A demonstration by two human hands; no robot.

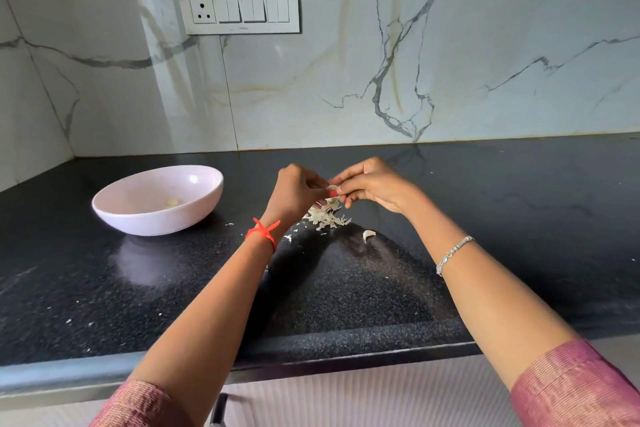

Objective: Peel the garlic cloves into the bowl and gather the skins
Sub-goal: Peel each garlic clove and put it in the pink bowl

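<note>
The left hand (298, 194) and right hand (374, 187) meet fingertip to fingertip above the worktop (519, 218). Between them they pinch a clove (332, 188). The fingers of both hands are curled in on it, and only a pale sliver of it shows between the thumbs. How much skin is left on it cannot be told.

Straight below the hands, a small heap of skins (329, 217) lies on the worktop, partly hidden by the left hand. A few loose flakes are scattered toward the left wrist. Just beyond the heap, nearer the person and below the right hand, lies a second clove (369, 236), apart from the pile.

A red thread (265, 230) is tied round the left wrist, and a silver bracelet (453, 253) sits on the right forearm. Both arms end in pink sleeves (571, 388).

Well to the left of the left hand stands a pale pink bowl (156, 222), upright on the worktop. Inside it, near the bottom, lies a peeled clove (172, 202); whether it is one piece or more cannot be told.

Beyond the hands rises a marble wall (450, 62), with a switch plate (242, 10) up and to the left.
</note>
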